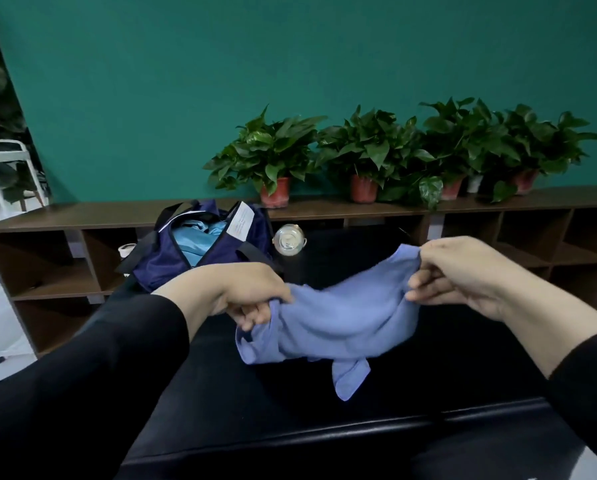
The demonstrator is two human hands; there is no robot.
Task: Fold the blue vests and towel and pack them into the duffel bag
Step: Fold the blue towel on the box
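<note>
The black table (pixel 428 382) runs under my arms, its near edge cut off at six o'clock. At ten o'clock the navy duffel bag (pixel 172 258) sits unzipped, pale blue cloth inside, its base hidden behind my left wrist. I hold the blue cloth (pixel 342 320) stretched at centre; vest or towel, I cannot tell. My left hand (pixel 241 292) grips one bunched end, my right hand (pixel 463 271) pinches the other.
</note>
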